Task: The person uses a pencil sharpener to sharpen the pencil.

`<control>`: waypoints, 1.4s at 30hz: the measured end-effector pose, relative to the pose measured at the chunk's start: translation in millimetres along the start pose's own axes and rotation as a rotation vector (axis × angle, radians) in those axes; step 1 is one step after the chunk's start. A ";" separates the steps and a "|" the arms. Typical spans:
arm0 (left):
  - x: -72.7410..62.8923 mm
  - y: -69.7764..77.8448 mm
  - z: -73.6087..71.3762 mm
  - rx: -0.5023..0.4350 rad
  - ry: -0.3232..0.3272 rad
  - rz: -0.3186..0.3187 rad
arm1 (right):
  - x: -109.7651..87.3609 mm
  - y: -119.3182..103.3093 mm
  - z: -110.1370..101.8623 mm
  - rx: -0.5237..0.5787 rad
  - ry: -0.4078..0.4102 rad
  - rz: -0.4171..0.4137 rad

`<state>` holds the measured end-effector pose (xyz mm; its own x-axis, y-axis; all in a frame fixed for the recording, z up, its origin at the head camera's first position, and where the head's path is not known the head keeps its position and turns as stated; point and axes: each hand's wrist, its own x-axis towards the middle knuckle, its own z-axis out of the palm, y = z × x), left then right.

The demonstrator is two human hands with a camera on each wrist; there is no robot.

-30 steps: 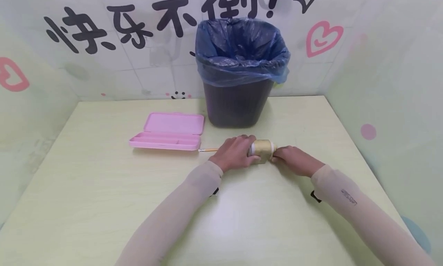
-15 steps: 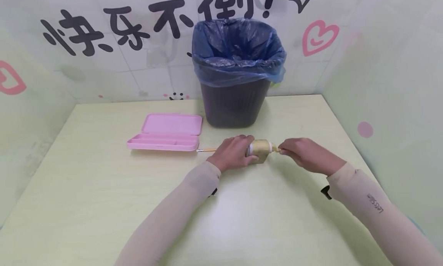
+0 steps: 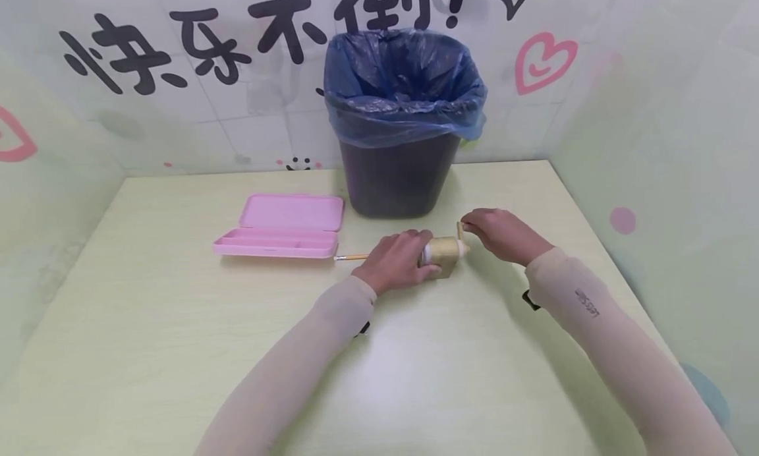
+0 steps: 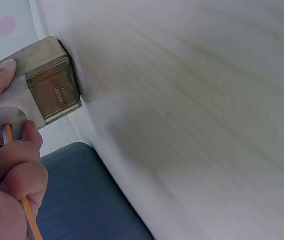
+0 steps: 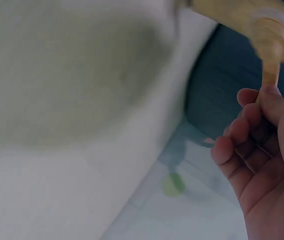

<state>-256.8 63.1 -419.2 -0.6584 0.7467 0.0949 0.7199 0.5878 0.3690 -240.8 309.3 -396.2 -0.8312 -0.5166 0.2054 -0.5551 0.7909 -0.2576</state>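
A tan hand-crank pencil sharpener [image 3: 443, 248] lies near the middle of the table, its clear shavings drawer [image 4: 57, 95] showing in the left wrist view. My left hand [image 3: 394, 261] grips its near-left end. An orange pencil [image 3: 354, 257] runs under that hand, and the left wrist view has it entering the round front hole, with curled fingers about it. On the opposite end, my right hand [image 3: 504, 234] pinches the tip of the crank handle [image 3: 460, 230], which points upward. In the right wrist view, thumb and forefinger meet on the crank.
An open pink pencil case [image 3: 279, 248] stands on the table [image 3: 178, 350] to the left. Behind the sharpener is a dark bin [image 3: 397, 179] lined with a blue bag [image 3: 409, 123]. Printed walls [image 3: 640, 133] close off the back and sides.
My right hand has swung out to the right and then up and back left, turning the crank until its handle points upward. The left hand, sharpener and pencil hold their place.
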 end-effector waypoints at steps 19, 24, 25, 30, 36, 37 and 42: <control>-0.7 -0.2 -2.4 0.023 -0.014 -0.016 | -45.5 -24.2 26.7 0.074 -0.151 0.001; -1.1 -0.7 -3.0 0.008 -0.010 -0.016 | -50.7 -35.9 2.2 0.043 -0.097 -0.053; -1.2 -0.6 -3.0 0.004 -0.009 -0.015 | -50.1 -36.3 -2.7 0.034 -0.078 -0.065; -1.0 -0.4 -2.8 -0.005 -0.009 -0.011 | -37.8 -30.7 -18.9 -0.007 0.020 -0.104; -1.4 -0.5 -3.4 -0.002 -0.004 -0.019 | -14.2 -18.7 -20.3 -0.043 0.040 -0.053; -1.4 -0.5 -3.3 -0.001 -0.002 -0.018 | -10.7 -16.1 -18.7 -0.048 0.036 -0.039; -1.0 0.7 -2.2 0.000 -0.004 -0.010 | 1.6 -3.6 -5.0 -0.047 -0.023 0.039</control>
<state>-256.1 62.1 -417.0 -0.6646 0.7421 0.0874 0.7133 0.5952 0.3701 -239.9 307.3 -390.2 -0.8531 -0.4917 0.1744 -0.5205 0.8249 -0.2202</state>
